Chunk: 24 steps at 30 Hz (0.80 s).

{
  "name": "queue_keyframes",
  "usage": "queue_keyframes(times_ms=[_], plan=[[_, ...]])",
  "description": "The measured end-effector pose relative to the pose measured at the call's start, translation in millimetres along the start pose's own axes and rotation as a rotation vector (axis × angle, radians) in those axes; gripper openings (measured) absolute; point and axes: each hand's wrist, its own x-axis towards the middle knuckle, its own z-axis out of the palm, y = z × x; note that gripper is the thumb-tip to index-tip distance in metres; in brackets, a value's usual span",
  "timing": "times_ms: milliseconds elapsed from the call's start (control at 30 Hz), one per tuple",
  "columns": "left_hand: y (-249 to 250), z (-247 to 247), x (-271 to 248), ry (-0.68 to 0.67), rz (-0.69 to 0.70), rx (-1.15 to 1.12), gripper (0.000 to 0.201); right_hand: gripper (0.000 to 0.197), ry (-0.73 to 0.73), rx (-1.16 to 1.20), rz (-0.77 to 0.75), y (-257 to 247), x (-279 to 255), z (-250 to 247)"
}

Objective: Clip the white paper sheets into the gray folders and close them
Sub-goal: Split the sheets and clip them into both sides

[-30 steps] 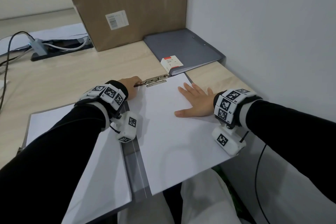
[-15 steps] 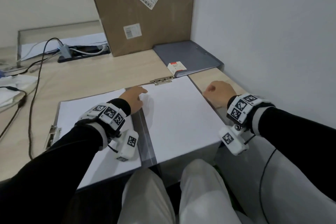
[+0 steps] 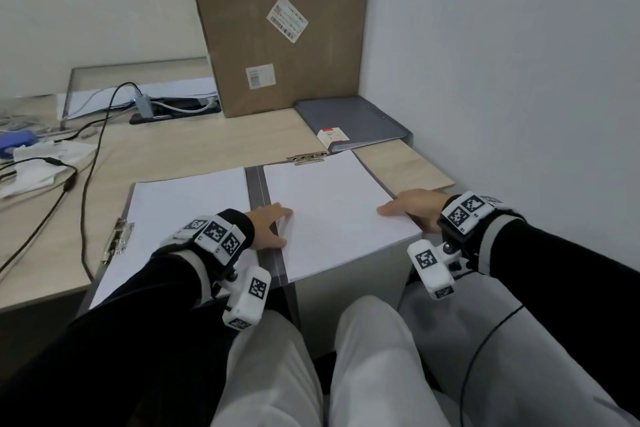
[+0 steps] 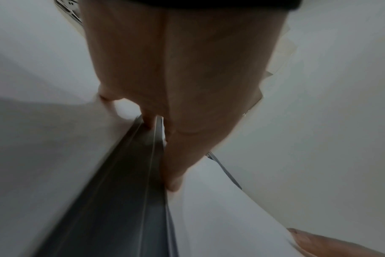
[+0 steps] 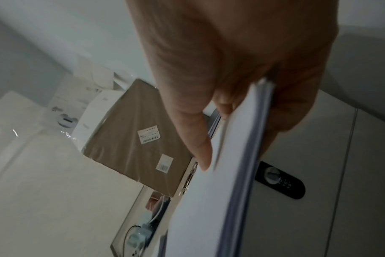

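Note:
A gray folder lies open on the desk, its spine (image 3: 256, 184) pointing toward me. One white sheet stack (image 3: 187, 211) lies on the left half, and a metal clip (image 3: 116, 241) sits at its left edge. Another stack (image 3: 329, 204) lies on the right half under the top clip (image 3: 306, 159). My left hand (image 3: 272, 227) rests flat across the spine (image 4: 121, 191) and the right stack's inner edge. My right hand (image 3: 412, 210) grips the right cover and paper edge (image 5: 242, 165), thumb on top, fingers beneath.
A closed gray folder (image 3: 356, 121) with a small red-and-white label lies in the far right corner by the wall. A tall cardboard box (image 3: 277, 28) stands behind it. Black cables (image 3: 86, 149) and loose papers lie on the left. The desk's front edge is right under the folder.
My left hand left the top clip and slid back toward me onto the spine. My right hand lifted off the sheet, moved to the right edge and took hold of it.

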Motion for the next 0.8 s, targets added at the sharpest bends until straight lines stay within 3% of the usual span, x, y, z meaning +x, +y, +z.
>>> queue_keyframes(times_ms=[133,333,567,800], plan=[[-3,4,-2,0.007,-0.009,0.002,0.071,0.041,-0.039,0.248,-0.096,-13,-54,14],[-3,4,-8,0.102,0.027,-0.143,0.074,0.044,0.072,0.416,-0.258,-9,-61,18],[-6,-12,-2,0.31,-0.007,-0.254,0.069,0.053,0.247,0.554,-0.284,-24,-46,-10],[-44,-24,18,0.425,-0.306,-0.373,0.065,0.06,0.326,0.53,-0.252,-29,-18,-49]])
